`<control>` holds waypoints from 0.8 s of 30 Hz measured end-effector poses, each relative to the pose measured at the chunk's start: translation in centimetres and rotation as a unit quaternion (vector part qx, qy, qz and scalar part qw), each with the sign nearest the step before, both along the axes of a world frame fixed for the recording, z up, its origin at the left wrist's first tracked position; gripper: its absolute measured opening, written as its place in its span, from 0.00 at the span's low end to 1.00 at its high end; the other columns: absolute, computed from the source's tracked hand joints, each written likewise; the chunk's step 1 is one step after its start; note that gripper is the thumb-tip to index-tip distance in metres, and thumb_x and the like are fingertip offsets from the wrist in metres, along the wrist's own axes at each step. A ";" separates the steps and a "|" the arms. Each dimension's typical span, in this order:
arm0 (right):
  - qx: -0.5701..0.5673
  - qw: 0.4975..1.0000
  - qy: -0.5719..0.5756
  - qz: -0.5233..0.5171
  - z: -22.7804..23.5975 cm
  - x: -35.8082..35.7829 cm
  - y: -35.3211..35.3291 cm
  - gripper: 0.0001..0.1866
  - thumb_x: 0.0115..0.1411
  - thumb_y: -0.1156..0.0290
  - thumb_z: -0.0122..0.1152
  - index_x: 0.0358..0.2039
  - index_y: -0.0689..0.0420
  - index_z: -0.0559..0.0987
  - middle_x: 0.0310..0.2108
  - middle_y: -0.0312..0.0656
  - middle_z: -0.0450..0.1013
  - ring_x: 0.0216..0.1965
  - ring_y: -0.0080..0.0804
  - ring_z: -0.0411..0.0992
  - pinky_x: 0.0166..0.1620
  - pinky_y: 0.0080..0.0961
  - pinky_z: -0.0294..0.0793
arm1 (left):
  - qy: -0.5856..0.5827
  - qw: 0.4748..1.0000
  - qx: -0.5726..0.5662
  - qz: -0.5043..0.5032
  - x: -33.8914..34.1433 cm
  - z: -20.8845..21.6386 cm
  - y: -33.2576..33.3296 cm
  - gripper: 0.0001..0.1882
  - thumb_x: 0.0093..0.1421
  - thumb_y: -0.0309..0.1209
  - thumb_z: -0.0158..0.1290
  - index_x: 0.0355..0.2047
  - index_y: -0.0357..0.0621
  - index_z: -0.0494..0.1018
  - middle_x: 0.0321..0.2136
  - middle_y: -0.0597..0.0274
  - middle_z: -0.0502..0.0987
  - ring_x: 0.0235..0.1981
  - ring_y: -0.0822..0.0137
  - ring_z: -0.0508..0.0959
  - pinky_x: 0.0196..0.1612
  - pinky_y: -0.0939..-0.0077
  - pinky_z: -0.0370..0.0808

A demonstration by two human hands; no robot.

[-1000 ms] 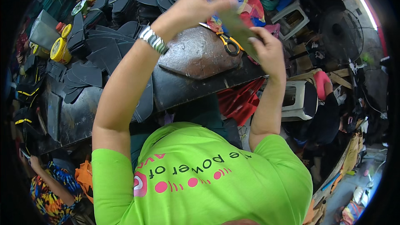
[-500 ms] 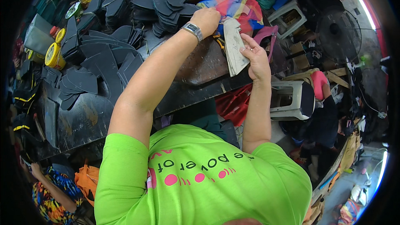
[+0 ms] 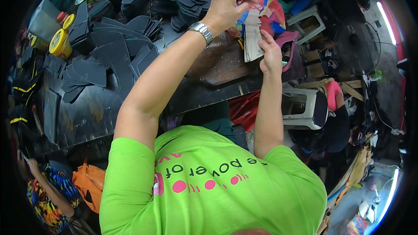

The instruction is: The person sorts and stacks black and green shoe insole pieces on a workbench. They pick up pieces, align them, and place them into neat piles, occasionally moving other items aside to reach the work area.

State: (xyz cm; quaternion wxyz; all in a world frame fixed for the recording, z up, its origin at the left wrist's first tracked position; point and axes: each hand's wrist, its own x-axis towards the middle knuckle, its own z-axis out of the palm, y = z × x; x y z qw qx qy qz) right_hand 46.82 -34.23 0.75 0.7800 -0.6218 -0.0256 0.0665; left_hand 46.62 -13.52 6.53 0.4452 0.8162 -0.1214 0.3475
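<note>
a pale card is held upright over the dark bench, pinched at its edge by the right hand. the left hand, above the card, is closed on colourful cloth. black cut pieces are heaped left of the card.

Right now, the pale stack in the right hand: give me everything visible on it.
The stack of pale flat cut pieces looks like thin beige card or board, several layers pressed together with uneven edges. It stands roughly upright over the far edge of the dark worktable. The right hand grips its right side; the left hand is just above its top, whether touching is unclear. Colourful fabric lies behind.
</note>
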 end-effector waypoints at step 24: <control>-0.353 0.890 -0.235 0.168 4.8 -7.3 4.2 0.11 0.67 0.67 0.60 0.40 0.62 0.81 0.29 0.32 0.75 0.29 0.17 0.72 0.34 0.16 0.71 | 0.201 0.958 -0.089 0.186 -36.1 -3.0 10.9 0.08 0.57 0.24 0.62 0.37 0.39 0.82 0.37 0.58 0.81 0.35 0.67 0.81 0.39 0.76 0.76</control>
